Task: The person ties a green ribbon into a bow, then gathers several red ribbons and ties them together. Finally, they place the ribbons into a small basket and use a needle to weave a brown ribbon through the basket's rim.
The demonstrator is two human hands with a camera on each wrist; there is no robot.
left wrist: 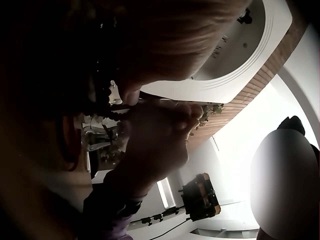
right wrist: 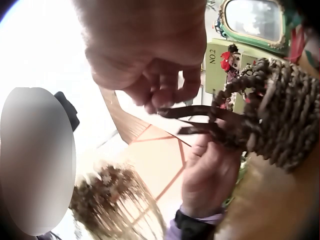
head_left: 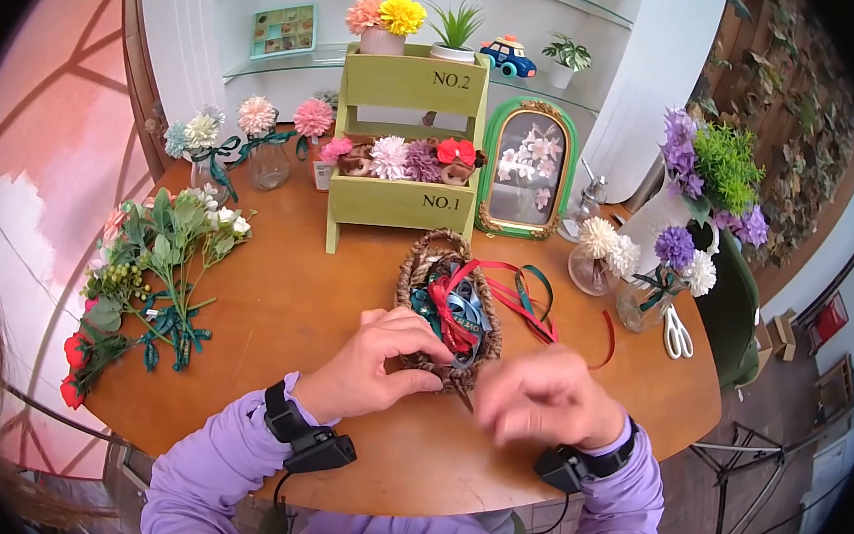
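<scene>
A brown woven basket point(head_left: 407, 286) stands near the table's front, filled with coiled red, blue and dark green ribbons point(head_left: 461, 315). At its near end my left hand point(head_left: 380, 359) grips the rim by the handle loop point(right wrist: 220, 102), thumb and fingers bent round it. A dark brown ribbon point(right wrist: 187, 111) passes through this loop, with two short tails sticking out. My right hand point(head_left: 547, 397), blurred, is just right of the basket with curled fingers. In the right wrist view its fingertips pinch at the end of the longer tail. The left wrist view is dark.
Left lies a bunch of artificial flowers point(head_left: 171, 267) with green ribbon bows. Behind the basket stand a green two-tier stand point(head_left: 402, 205) and a green picture frame point(head_left: 490, 162). Flower vases point(head_left: 592, 270) and white scissors point(head_left: 678, 334) are at the right. Red ribbon trails point(head_left: 520, 299) across the table.
</scene>
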